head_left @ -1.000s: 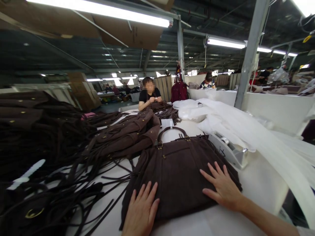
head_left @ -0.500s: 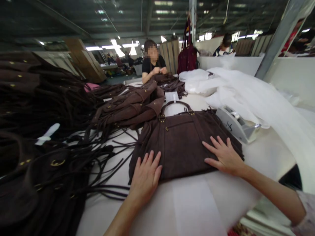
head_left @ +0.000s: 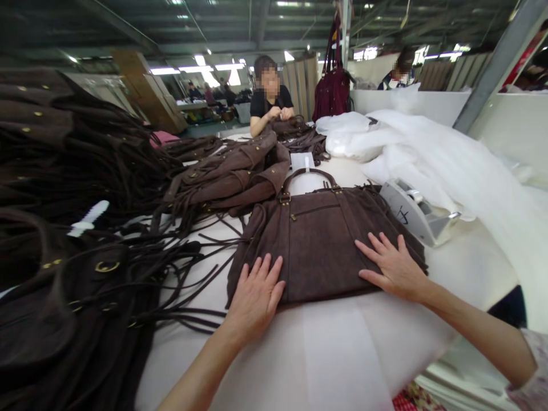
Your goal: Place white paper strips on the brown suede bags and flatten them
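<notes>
A dark brown handbag [head_left: 321,245] lies flat on the white table [head_left: 274,365] in front of me, its arched handle [head_left: 312,172] pointing away and a zip running across its upper part. My left hand [head_left: 258,291] rests on the bag's lower left corner with the fingers stretched out. On the lower right part my right hand [head_left: 393,267] lies flat, fingers spread. Neither hand grips anything. Both palms partly cover the bag's near edge.
Brown bags with long straps pile up at the left [head_left: 43,342] and behind [head_left: 231,177]. A grey tape dispenser [head_left: 417,211] stands right of the bag, near white plastic sheeting [head_left: 462,154]. Across the table a person [head_left: 272,97] handles a brown bag. A maroon bag [head_left: 333,91] hangs behind.
Both hands stay spread on the handbag with hardly any movement. The whole view has shifted slightly, and the bag appears a little higher and further right.
</notes>
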The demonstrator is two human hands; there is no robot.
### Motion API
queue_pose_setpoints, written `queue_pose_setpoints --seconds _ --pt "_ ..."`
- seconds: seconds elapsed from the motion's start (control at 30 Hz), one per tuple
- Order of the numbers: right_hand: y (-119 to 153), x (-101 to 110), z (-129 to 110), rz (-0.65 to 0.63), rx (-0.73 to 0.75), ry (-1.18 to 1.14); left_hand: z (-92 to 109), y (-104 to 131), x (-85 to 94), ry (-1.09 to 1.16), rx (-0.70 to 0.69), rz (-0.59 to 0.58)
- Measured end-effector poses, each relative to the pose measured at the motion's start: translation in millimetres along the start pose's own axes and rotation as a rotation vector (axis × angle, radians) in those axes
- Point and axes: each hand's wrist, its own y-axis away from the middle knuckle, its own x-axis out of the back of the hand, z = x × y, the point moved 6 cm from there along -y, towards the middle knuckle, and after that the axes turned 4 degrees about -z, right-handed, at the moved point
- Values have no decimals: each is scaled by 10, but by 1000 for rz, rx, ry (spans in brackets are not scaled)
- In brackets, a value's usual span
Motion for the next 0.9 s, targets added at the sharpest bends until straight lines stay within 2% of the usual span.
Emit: queue_pose_setpoints --seconds 0.1,0.27,0.33,0.43,0.5,0.57,0.6,0.67,0.73,0.77,0.9 --pt "-16 -21 -48 26 7 -34 -56 57 24 -18 -72 32" --pt "-48 -131 -107 66 14 -107 -141 211 28 -131 -129 231" --pt "-68 -157 -125 71 17 -133 -187 224 20 -161 -145 262" --pt "-82 -159 -130 52 22 -164 -180 160 113 -144 -182 171" --pt "-73 -142 -118 31 31 -179 -76 77 294 -101 -192 86" --pt "-57 -118 -102 21 50 -180 110 -28 538 -52 -214 62" --pt "-51 -107 -94 22 62 -173 238 -78 648 -26 -274 69" --pt "-38 -90 -82 34 87 -154 502 -144 735 23 -475 18" --pt "-22 -86 -77 50 106 -138 632 -167 664 67 -591 -61" --pt "-9 -88 -79 55 116 -135 637 -171 591 90 -598 -99" --pt "71 -97 -137 16 189 -147 512 -149 341 178 -514 -158"
